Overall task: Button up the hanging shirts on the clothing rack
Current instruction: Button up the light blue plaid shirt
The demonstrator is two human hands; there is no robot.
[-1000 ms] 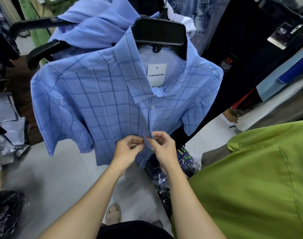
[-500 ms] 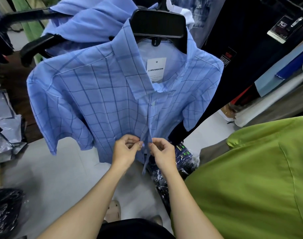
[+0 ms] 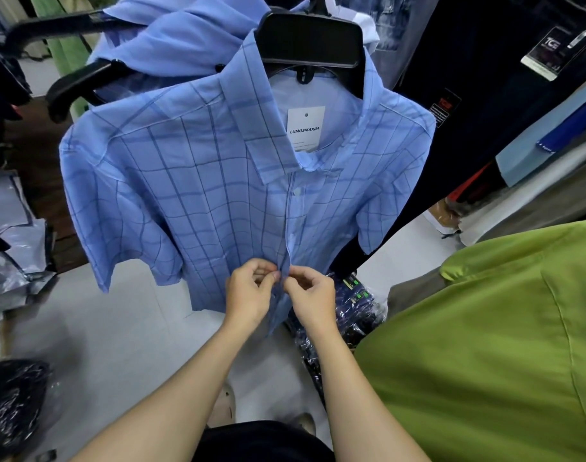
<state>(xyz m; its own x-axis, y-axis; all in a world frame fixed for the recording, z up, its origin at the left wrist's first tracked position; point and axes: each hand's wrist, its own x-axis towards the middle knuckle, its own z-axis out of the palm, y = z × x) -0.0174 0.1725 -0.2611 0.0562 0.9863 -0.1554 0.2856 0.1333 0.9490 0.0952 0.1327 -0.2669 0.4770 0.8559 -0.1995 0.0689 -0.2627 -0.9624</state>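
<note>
Pale glossy floor (image 3: 95,331) below; my left hand (image 3: 248,291) and right hand (image 3: 313,296) both pinch the blue checked shirt (image 3: 191,201) placket, thin woven cloth.

Both bare forearms reach up from the near edge and converge, the left hand (image 3: 248,293) and right hand (image 3: 313,295) side by side, fingers curled in a pinching grip, thumbs nearly touching

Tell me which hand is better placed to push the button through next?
Probably the right hand: it pinches the placket edge of the blue checked shirt from the right, while the left hand pinches the overlapping edge. The button itself is hidden.
</note>
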